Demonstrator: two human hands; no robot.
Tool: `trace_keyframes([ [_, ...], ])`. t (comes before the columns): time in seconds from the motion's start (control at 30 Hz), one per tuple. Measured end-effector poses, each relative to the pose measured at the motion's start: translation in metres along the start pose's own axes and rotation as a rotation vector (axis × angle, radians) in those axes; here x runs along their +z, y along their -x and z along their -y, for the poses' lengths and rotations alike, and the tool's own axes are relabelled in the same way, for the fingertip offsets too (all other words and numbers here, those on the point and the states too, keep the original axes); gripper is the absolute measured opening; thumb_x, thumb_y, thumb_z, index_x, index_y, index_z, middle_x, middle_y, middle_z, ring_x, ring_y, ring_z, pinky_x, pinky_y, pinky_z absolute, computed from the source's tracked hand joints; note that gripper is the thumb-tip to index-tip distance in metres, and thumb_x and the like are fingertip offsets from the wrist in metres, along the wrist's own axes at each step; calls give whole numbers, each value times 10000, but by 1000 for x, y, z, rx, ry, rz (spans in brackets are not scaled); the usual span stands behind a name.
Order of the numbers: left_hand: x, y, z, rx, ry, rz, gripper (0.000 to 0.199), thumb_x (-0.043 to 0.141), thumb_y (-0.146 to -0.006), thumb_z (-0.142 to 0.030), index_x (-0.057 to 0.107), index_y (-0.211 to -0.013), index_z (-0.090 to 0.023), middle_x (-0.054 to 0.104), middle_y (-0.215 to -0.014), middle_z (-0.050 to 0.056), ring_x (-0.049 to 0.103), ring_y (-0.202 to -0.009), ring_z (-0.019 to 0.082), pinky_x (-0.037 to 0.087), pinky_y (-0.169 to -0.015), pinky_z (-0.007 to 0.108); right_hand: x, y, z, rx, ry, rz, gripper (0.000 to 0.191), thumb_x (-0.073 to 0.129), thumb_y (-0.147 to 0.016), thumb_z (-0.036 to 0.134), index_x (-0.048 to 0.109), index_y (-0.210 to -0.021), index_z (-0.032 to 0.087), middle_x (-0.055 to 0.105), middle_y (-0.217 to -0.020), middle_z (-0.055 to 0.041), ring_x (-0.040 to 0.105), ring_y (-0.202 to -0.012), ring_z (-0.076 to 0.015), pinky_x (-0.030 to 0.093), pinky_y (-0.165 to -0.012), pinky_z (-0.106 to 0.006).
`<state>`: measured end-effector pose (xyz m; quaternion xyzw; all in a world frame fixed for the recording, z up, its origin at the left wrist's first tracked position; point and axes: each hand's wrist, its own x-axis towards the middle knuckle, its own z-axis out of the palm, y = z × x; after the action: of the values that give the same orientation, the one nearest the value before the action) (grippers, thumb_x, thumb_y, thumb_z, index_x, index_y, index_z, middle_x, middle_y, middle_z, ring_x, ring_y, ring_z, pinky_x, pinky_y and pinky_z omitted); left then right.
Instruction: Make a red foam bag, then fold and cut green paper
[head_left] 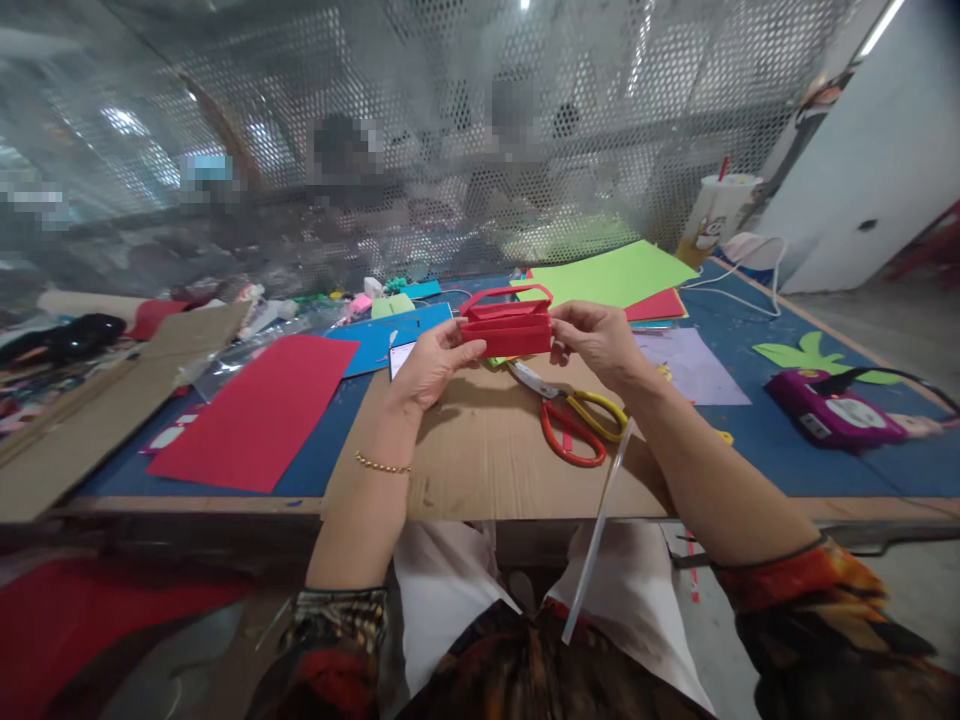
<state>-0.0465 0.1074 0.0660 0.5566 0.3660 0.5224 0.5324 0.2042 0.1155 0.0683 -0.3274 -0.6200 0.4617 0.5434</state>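
Observation:
Between my hands, above the cardboard sheet (480,450), is a small red paper handbag (508,335) with a strip handle rising over it. My left hand (442,360) pinches its left end, thumb on the front. At the right end, my right hand (592,338) grips the edge between thumb and fingers. Scissors (577,425) with one red and one yellow handle lie on the cardboard below my right hand. A translucent glue stick (600,530) juts over the table's front edge toward my lap.
Red foam sheet (262,410) and blue sheet (397,335) lie left. Green sheet (615,275) and lilac sheet (694,365) lie right, near a purple device (832,405) and a drink cup (716,215). Long cardboard (127,400) and clutter fill the far left; perforated mesh (450,130) stands behind.

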Motion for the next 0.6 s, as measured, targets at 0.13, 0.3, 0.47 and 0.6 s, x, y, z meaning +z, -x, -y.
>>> trace_keyframes([
  [0.13, 6, -1, 6, -45, 45, -15, 541, 1047, -605, -385, 806, -1031, -155, 843, -1026, 112, 751, -803, 209, 583, -647, 306, 2, 2, 1, 26, 3, 28, 491, 929, -721, 632, 709, -806, 201, 639, -578, 29, 586, -483, -112, 509, -485, -273],
  [0.3, 8, -3, 11, -46, 77, -71, 356, 985, -685, -287, 806, -971, -175, 832, -941, 69, 745, -739, 179, 586, -582, 277, -2, 1, -1, 2, 103, -5, 233, 813, -785, 422, 741, -799, 201, 698, -665, -9, 639, -614, -131, 554, -629, -288],
  [0.47, 15, -1, 14, -71, 111, -78, 362, 1018, -644, -237, 793, -916, -155, 830, -899, 55, 729, -700, 143, 600, -569, 238, -4, -1, -5, -4, 75, -32, 416, 712, -722, 321, 790, -1121, 234, 829, -1080, -47, 750, -1027, -230, 611, -953, -400],
  [0.6, 22, 1, 17, -105, 93, -49, 333, 1006, -691, -225, 793, -929, -130, 828, -907, 73, 728, -702, 142, 633, -634, 264, -1, 0, -8, 61, 54, 14, 540, 722, -708, 361, 768, -1226, 214, 829, -1149, -70, 736, -1118, -273, 581, -1019, -441],
])
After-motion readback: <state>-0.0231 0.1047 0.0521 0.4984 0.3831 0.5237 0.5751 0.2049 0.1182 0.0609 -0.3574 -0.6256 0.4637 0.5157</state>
